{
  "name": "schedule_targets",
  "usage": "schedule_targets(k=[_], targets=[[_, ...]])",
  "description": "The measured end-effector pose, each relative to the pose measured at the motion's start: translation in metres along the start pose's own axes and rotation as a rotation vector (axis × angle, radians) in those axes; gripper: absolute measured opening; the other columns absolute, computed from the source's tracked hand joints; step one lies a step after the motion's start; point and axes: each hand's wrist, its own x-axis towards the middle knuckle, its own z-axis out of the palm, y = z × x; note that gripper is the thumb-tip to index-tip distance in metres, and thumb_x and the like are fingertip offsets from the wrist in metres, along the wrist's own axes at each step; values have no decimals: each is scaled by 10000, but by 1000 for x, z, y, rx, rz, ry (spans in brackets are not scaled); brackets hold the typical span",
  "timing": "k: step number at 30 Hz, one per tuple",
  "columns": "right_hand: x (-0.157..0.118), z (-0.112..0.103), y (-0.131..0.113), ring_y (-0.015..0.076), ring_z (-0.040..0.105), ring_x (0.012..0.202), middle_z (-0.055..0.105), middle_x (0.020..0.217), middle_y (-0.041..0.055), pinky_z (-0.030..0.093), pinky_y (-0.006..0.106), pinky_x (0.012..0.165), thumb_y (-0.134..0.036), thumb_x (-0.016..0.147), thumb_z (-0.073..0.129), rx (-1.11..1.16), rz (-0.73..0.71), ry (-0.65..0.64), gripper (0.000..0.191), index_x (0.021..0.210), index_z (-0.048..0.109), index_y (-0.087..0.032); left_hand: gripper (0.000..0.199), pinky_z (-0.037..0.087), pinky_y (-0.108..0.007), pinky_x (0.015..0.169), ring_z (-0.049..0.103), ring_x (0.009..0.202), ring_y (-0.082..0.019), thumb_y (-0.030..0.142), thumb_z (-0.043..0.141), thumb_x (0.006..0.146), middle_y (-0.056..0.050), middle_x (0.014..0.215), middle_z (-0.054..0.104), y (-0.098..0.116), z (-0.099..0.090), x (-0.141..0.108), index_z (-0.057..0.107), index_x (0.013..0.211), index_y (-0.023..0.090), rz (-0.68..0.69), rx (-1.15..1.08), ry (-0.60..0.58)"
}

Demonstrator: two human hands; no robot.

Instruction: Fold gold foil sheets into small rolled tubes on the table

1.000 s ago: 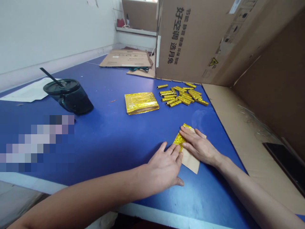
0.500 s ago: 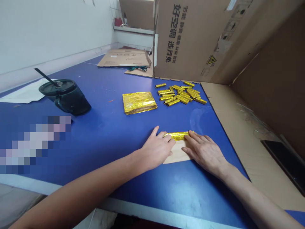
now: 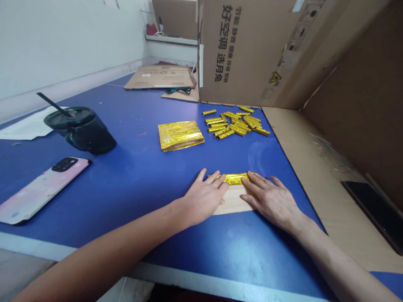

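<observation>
A sheet of gold foil paper (image 3: 233,202) lies pale side up on the blue table, its far edge turned over into a shiny gold strip (image 3: 235,179). Across the left end of that strip rests my left hand (image 3: 206,195), fingers stretched and spread. My right hand (image 3: 271,195) lies over the other end, fingers extended, its thumb on the pale part. Both hands press from above and grasp nothing. Beyond them sits a stack of gold foil sheets (image 3: 181,135). Several small folded gold strips (image 3: 238,126) are piled at the back right.
On the left stand a dark lidded mug (image 3: 90,133) with a straw and a phone in a pink case (image 3: 44,191). Cardboard panels (image 3: 245,54) rise behind and to the right. Flat cardboard (image 3: 160,77) lies at the back. A dark flat object (image 3: 374,214) rests at the right.
My left hand has slid slightly left along the gold strip, its fingers flatter and more spread. My right hand keeps its place on the sheet. The view has shifted a little.
</observation>
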Motion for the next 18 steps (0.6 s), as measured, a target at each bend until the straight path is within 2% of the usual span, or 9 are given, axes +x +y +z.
schedule_targets(k=[4,11,18], targets=[[0,2,3,265,395,1177,418,1300,129,299,514,924,-448,850,332,49,-1,16,456,1197,472,-188,479,208,-500,964,302,1228,-252,298,407,851,-105,1321,379,1,0,1,286,1290,151,-21,-34,-6],[0,2,3,259,385,1186,405,1310,127,288,501,944,-435,853,336,60,4,-6,457,1213,461,-183,432,209,-491,972,258,1252,-255,314,406,848,-125,1371,281,1,0,1,380,1240,132,-25,-1,-24],[-1,4,6,254,366,1199,393,1318,127,279,507,947,-430,852,339,71,13,-16,460,1226,448,-185,470,226,-477,971,282,1244,-236,310,386,856,-130,1343,333,-1,1,2,322,1273,103,-17,-39,-48]])
